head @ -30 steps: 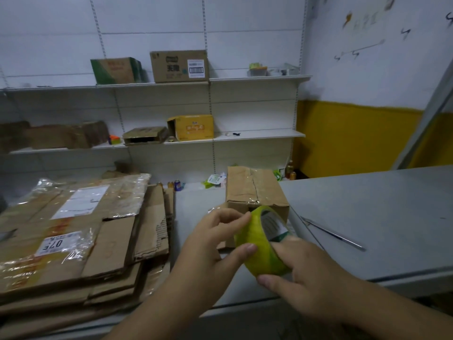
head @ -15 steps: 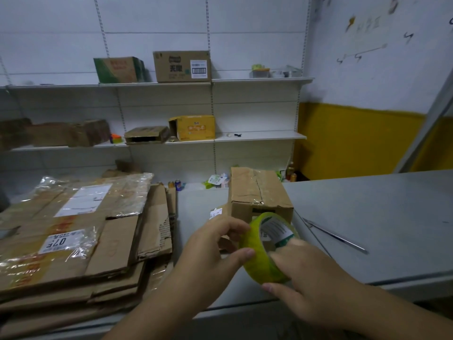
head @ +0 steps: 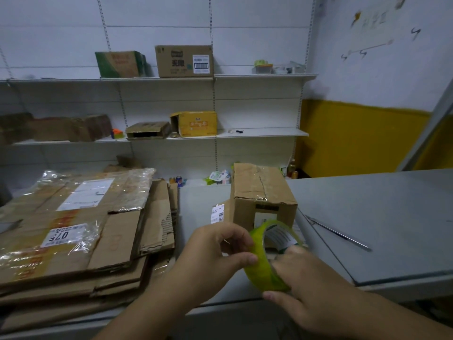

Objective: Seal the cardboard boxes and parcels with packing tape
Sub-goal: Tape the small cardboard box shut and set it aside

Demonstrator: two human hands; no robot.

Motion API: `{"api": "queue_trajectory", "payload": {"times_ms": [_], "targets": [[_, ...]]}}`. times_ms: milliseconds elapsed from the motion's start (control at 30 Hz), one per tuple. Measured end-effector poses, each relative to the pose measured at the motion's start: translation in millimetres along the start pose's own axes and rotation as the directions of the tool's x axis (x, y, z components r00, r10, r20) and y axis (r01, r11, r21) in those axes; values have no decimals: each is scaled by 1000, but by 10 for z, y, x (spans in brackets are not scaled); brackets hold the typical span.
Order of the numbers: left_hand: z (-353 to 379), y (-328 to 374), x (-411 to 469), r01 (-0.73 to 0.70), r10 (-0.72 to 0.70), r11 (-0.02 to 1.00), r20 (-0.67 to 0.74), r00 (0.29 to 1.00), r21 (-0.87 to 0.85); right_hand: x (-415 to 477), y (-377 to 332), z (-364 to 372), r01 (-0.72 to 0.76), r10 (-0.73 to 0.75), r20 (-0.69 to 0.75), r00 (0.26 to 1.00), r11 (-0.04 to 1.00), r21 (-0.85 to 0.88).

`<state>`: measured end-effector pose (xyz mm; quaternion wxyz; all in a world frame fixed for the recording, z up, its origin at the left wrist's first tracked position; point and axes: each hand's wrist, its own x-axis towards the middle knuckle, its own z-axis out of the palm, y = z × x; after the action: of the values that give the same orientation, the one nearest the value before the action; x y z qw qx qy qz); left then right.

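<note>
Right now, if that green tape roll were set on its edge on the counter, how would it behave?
The tape roll is a ring, so on edge it would probably roll along the flat counter; laid flat it should stay. Its hollow core suggests it is light. Its glossy film looks slick, and the left hand and right hand both grip it.

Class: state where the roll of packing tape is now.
Head view, lower centre: the tape roll is held between the left hand and right hand, just in front of the cardboard box.
</note>
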<state>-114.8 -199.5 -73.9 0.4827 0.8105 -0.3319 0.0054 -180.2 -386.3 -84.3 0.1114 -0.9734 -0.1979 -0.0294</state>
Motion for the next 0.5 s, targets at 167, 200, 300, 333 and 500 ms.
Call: {"api": "queue_trajectory", "payload": {"times_ms": [167, 200, 300, 333, 500], "targets": [[0, -65, 35, -35, 35, 999, 59, 998, -8, 13, 7, 36, -16, 16, 6, 1000, 1000, -1], [9, -80, 36, -46, 47, 999, 62, 997, -23, 13, 24, 47, -11, 11, -4, 1000, 1000, 3], [42, -97, 36, -45, 46, 995, 0, 999, -87, 12, 74, 39, 16, -15, -47, 999, 1000, 23], [47, -87, 34, -51, 48, 994, -29, 998, -101, 11, 84, 26, 18, -17, -59, 998, 1000, 19], [53, -62, 11, -113, 110, 993, -68, 992, -42, 22, 86, 2, 32, -30, -71, 997, 999, 22]]}}
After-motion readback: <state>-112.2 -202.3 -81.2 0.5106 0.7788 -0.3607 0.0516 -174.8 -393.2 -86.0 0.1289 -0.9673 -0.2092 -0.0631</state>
